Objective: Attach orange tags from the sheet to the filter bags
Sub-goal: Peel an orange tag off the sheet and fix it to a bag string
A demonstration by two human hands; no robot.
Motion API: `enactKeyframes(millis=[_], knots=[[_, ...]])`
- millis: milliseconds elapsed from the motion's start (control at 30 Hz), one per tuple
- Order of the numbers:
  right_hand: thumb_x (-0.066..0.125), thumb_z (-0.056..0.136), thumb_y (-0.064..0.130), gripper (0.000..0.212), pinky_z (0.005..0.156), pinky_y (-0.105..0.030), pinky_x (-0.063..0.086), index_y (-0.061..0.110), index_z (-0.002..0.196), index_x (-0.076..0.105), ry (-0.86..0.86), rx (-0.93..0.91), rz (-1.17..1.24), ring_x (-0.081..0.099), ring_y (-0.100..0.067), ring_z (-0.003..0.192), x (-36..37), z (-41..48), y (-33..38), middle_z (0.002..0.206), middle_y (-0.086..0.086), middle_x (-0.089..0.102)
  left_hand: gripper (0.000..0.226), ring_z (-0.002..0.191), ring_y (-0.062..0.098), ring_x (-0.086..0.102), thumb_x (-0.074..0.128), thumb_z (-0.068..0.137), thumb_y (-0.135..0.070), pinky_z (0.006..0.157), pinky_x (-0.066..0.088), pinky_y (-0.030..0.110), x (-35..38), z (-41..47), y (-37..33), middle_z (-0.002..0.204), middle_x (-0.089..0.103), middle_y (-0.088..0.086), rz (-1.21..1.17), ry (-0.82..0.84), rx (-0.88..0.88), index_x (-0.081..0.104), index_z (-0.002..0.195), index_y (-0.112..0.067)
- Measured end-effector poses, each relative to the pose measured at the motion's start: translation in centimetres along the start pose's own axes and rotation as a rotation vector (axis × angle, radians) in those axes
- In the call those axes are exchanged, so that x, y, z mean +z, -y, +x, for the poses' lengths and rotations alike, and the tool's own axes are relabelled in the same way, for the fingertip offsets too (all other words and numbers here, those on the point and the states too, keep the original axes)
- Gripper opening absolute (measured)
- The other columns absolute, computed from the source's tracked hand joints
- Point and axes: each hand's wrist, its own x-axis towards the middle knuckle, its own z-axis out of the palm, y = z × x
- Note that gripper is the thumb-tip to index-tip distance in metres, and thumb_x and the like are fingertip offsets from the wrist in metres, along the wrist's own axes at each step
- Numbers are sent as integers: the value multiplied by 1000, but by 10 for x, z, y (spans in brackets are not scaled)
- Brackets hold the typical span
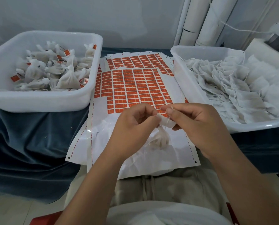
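We sit at a makeshift hand-packing bench: left of the sheet (135, 85) a tub (38, 101) of tagged bags (65, 78), right of it a second tub (255, 126) of plain bags (232, 85), blue cloth (30, 135) beneath, pipes (211, 21) behind.

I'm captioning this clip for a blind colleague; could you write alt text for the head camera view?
The left hand and right hand pinch the neck and string of a filled white filter bag over a sheet of orange tags. A white tub on the left holds tagged bags; a second tub on the right holds flat untagged bags.
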Motion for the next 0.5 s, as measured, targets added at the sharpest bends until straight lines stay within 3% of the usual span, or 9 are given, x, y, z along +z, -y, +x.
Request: enactKeyframes(millis=[233, 333, 500], knots=[[68, 101, 27, 18, 64, -20, 61, 38, 109, 79, -59, -22, -36, 75, -9, 83, -2, 0, -2, 86, 16, 78, 10, 87, 13, 72, 65, 92, -30, 83, 63, 27, 2, 2, 6, 86, 74, -9, 13, 62, 6, 72, 84, -32], [65, 103, 27, 17, 64, -19, 60, 36, 109, 78, -90, -49, -80, 75, -10, 78, -2, 1, -4, 78, 12, 77, 9, 90, 14, 74, 71, 95, -25, 86, 61, 21, 2, 1, 8, 90, 76, -8, -34, 96, 32, 73, 87, -31], [61, 104, 35, 17, 63, -17, 58, 40, 110, 76, -189, -59, -127, 73, -9, 68, 1, 4, -16, 81, 18, 77, 5, 86, 12, 77, 69, 100, -30, 83, 62, 23, 14, 2, 19, 88, 78, -9, 7, 38, 64, 68, 96, -27]])
